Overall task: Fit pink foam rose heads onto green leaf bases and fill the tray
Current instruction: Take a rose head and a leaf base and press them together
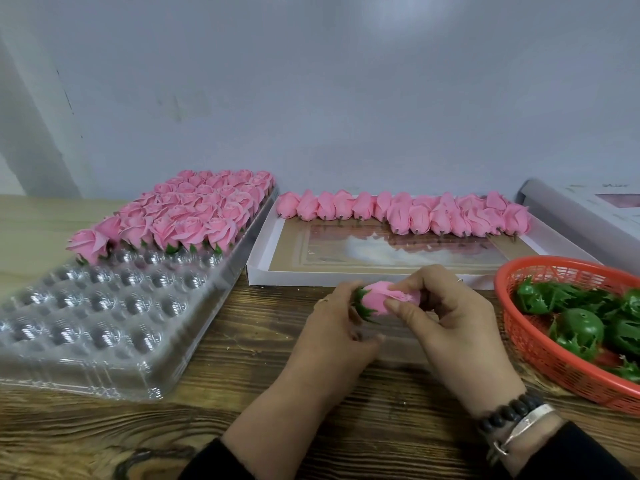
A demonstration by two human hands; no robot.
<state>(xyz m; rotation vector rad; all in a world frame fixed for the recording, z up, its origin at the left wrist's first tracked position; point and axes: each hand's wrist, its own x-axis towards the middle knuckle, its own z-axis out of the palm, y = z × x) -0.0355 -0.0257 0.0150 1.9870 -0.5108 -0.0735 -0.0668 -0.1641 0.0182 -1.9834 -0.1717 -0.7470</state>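
Table (242, 393): dark wood-grain top carrying every item below; a paler board lies at its far left edge.

Tray (104, 327): clear plastic with rows of round cups, lying at the table's left side, running from the near left edge toward the far edge. Its far rows are filled with finished roses (194, 209), pink heads up and green leaves showing beneath the nearest row; its near rows hold nothing.

Box lid (273, 268): shallow, white-rimmed, with a printed card floor, at the far middle of the table, just beside the tray's right edge. Loose rose heads (408, 213) lie on their sides in a row along its far edge, piled more thickly toward the right.

Basket (540, 362): red plastic mesh, at the table's right edge, cut off by the frame. Holds green leaf bases (578, 330).

Roll (568, 216): pale rolled sheet, far right corner, behind the basket.

Left hand (332, 327): near middle of the table, raised above it. Grip closed round the leaf end (362, 303) of one rose.

Right hand (453, 317): just beside the left. Thumb and fingers pinch the pink rose head (384, 297) at its petal end. The head lies sideways between both hands, its base seated in the green leaves.

Bracelets (516, 417): dark beads and a silver band on the right wrist, above a black sleeve.
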